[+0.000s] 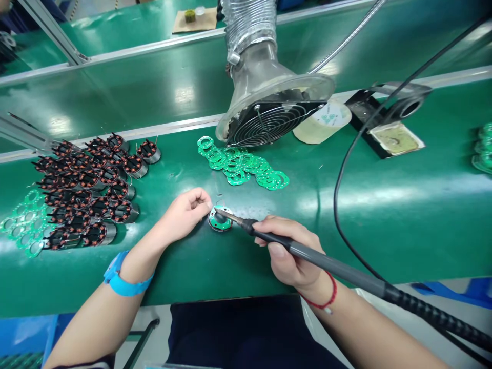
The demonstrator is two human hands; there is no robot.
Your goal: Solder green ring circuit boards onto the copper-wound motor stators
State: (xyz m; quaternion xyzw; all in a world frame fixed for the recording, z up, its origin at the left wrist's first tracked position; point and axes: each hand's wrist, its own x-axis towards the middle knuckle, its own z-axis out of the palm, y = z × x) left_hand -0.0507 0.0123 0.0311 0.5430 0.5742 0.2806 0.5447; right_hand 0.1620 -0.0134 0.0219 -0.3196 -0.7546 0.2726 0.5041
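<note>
My right hand (295, 248) is wrapped round a black soldering iron (338, 269), which points left. The iron's tip meets or hovers over the upper part of a green ring-shaped circuit board (226, 222) on a motor stator; I cannot tell whether it touches. My left hand (188, 212) is at the board's upper left edge, thumb and forefinger pinched together. Whatever they hold, if anything, is too fine to make out; a thin wire seems to rise near the fingertips. The stator stands on the green bench (184, 277).
Rows of copper-wound stators (88, 189) stand at left, beside loose ring boards (26, 220). More ring boards (242, 165) lie ahead, under a fume extractor hood (277, 113). A tape roll (323, 123) and soldering iron stand (395, 138) are at back right. The iron's cable (340, 205) loops across the right side.
</note>
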